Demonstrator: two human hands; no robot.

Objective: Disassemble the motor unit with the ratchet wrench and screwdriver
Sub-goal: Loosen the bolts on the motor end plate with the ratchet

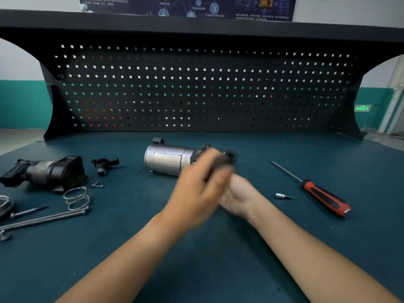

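The silver motor cylinder (168, 159) lies on its side mid-table on the blue-green mat (131, 248). At its right end my two hands meet, both motion-blurred. My right hand (239, 196) sits palm-up with its fingers curled round a dark blurred part (228, 158) by the motor's end. My left hand (196, 189) lies across it, fingers reaching toward the same part; the blur hides its grip. The red-and-black screwdriver (323, 197) lies to the right, with a small socket bit (282, 196) beside it.
At the left lie a black motor housing (48, 171), a small black fitting (105, 165), a wire spring (76, 197), two short bolts (97, 185) and long bolts (43, 218). A perforated black back panel (196, 88) closes the rear.
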